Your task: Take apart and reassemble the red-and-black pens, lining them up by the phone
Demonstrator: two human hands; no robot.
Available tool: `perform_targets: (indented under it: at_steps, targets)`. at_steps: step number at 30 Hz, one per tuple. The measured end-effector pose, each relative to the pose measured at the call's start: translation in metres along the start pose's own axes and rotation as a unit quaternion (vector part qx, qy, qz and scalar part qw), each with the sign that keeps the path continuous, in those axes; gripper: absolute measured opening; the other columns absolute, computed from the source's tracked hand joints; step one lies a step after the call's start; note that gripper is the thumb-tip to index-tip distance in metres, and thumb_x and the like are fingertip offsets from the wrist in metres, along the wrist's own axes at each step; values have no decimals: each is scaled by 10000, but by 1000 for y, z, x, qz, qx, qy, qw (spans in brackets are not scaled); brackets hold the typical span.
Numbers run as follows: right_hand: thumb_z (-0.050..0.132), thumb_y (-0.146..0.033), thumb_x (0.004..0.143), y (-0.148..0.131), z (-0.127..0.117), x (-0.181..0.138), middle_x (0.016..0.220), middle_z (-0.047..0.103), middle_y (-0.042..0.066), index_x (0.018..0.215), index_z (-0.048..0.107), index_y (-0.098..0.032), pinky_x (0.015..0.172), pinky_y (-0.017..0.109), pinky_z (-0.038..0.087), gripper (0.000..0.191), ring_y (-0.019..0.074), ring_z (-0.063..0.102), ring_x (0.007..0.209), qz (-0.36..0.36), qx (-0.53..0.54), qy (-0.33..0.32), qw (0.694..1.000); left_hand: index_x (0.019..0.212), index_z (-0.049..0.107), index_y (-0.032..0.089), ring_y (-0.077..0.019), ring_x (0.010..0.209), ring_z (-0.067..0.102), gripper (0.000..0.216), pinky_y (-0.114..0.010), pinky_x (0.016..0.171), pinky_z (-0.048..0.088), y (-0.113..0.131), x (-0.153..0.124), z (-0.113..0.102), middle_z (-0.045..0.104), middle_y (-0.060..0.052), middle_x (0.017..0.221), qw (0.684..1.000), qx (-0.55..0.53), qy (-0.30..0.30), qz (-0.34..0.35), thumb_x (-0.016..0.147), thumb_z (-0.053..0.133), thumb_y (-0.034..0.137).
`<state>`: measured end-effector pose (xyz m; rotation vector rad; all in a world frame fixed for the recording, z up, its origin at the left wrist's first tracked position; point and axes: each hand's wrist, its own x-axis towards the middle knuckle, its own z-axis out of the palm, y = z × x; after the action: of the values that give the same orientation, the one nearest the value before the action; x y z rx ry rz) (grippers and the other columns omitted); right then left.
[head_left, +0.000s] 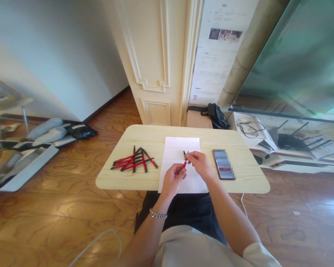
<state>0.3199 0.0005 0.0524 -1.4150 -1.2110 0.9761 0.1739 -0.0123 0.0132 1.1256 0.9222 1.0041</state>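
Observation:
Over a white sheet of paper (167, 148), my left hand (174, 178) is closed around the red barrel of a pen (184, 164). My right hand (199, 162) pinches a thin pen part at the barrel's upper end; the fingers hide most of it, and I cannot tell whether it is a refill. A small black pointed piece (184, 152) shows just beyond the fingertips. To the left lies a loose, crossed pile of several red and black pens (133, 160).
A phone (224, 165) lies right of the paper on the small light wood table (111, 181). Behind the table are a panelled door (156, 107) and a black bag (215, 115). A white cable (243, 205) hangs below the right edge. Packages (50, 131) lie on the floor at left.

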Motion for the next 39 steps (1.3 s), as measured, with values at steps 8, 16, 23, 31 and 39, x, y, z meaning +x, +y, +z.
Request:
perform_targets:
  at_steps: [8,16,23,31,39]
  targets:
    - [605,-469,770,7,0,-1,633,610,9,786,659,-150,541,224,384,324,120,534,591,3,-17,9,1000,955,612,146,-135,646,613,360,-270,621,494,3,0,0,664,-52,787,1000,-7,4,-9,741,683,427]
    - [526,-399,825,24,-21,27,870,705,57,943,686,-158,622,239,440,312,143,608,704,21,-108,-24,994,962,608,145,-143,659,632,373,-301,654,523,0,-1,-7,657,-54,801,999,-28,12,-10,733,691,427]
    - [553,-289,812,34,-8,56,886,724,65,877,734,-191,739,233,421,216,175,642,851,56,-388,-7,920,960,607,141,-145,660,638,391,-298,644,534,-1,-1,-8,661,-62,801,999,-30,21,-9,729,693,444]
    - [532,-318,812,32,6,68,884,719,99,836,734,-204,733,260,419,233,210,646,872,77,-449,-23,890,980,605,138,-140,676,637,367,-289,647,532,-4,0,-13,657,-66,819,1000,-17,19,-5,757,675,422]
    - [580,-408,797,28,12,69,913,712,101,869,731,-213,752,258,421,257,207,642,900,95,-449,-34,888,956,623,139,-135,652,630,390,-284,638,528,-2,1,-14,662,-57,792,999,-30,40,-11,712,710,431]
